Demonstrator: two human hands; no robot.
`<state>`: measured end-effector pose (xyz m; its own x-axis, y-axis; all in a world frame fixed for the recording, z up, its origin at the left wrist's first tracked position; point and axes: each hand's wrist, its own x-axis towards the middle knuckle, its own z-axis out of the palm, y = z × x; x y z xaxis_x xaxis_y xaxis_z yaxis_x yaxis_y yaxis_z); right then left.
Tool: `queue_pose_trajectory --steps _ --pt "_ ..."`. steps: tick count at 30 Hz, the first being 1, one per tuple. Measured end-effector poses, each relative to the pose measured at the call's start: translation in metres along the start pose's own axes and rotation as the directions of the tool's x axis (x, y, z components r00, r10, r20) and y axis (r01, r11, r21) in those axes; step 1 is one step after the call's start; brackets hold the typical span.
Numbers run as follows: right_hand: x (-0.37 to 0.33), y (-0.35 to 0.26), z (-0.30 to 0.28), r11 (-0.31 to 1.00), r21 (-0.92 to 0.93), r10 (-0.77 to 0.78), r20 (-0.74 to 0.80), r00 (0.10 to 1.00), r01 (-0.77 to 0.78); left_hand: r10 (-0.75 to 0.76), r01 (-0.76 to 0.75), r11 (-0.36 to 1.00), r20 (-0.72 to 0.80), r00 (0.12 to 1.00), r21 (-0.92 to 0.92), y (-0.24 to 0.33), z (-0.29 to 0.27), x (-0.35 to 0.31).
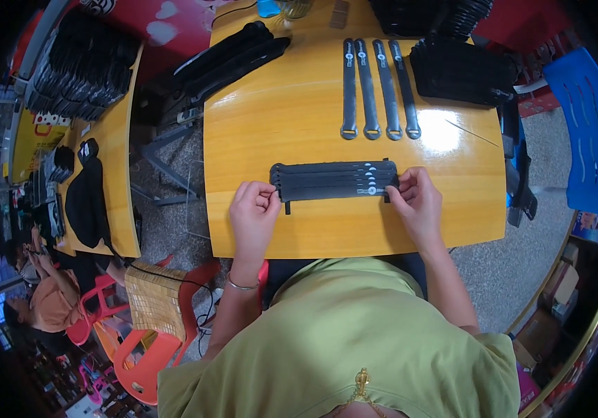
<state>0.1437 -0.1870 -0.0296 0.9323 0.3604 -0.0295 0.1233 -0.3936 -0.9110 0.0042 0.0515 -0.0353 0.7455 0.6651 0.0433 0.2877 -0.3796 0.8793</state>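
Observation:
A bundle of flat black straps (330, 180) lies crosswise on the wooden table in front of me. The straps overlap in a fan, so their edges and pale printed marks show in steps. My left hand (254, 207) pinches the bundle's left end between thumb and fingers. At the right end, my right hand (417, 203) grips it the same way, thumb on the near side. A narrow dark strip sticks out below the bundle near each end. Beyond it, several loose black straps (373, 90) with slotted lower ends lie side by side, pointing away from me.
Stacked black straps (459, 73) fill the table's back right. Long black bundles (233, 59) lie at the back left. A thin stick (472, 132) rests near the right edge. A side table (121, 202) holds more black goods; a person (51, 296) sits beyond red chairs.

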Motion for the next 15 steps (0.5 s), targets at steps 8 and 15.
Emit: queue_pose_trajectory --steps 8,15 --pt "0.002 0.004 -0.004 0.999 0.025 -0.031 0.027 0.999 0.03 0.139 -0.139 0.984 0.008 0.99 0.113 0.025 0.003 0.015" --pt "0.0 0.009 -0.009 0.944 0.323 0.091 -0.036 0.995 -0.074 0.315 -0.349 0.911 0.177 0.932 0.218 0.075 0.079 0.083"
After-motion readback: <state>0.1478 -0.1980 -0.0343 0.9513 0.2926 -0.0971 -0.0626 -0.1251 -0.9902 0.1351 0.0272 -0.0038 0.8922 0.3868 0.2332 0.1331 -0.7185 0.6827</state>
